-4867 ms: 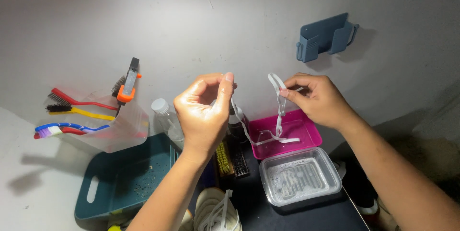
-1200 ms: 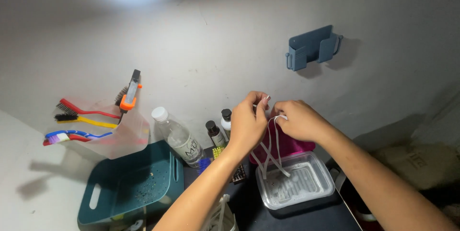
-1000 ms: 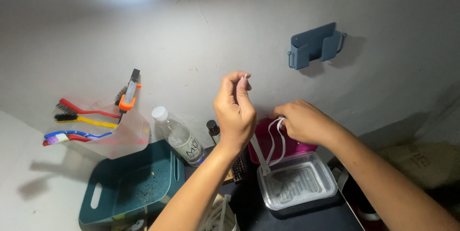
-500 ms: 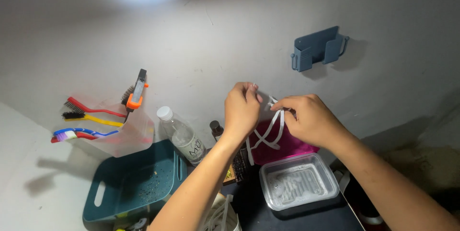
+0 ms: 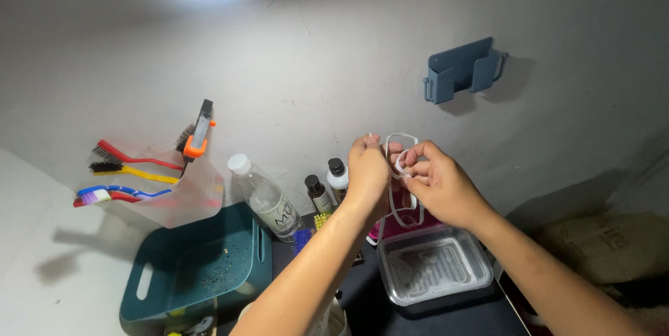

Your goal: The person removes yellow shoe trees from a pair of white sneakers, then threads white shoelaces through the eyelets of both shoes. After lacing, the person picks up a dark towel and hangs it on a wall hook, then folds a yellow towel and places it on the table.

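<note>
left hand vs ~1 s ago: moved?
Yes. The left hand has come down from its raised spot, relative to the blue wall holder, and closed in on the right hand at the white cord loop.

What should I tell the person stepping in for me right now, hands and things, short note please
Left hand: raised before the wall, fingers pinched on the white cord.
Right hand: beside it, also gripping the cord, which loops above the fingers and hangs down behind both hands.
Below: clear plastic tray under the hands, pink tray mostly hidden behind them.
Left side: teal basket, water bottle, two small dark bottles, clear pouch of brushes on the wall.
Done: cord lifted into both hands.
Left: cord not set down anywhere.
</note>
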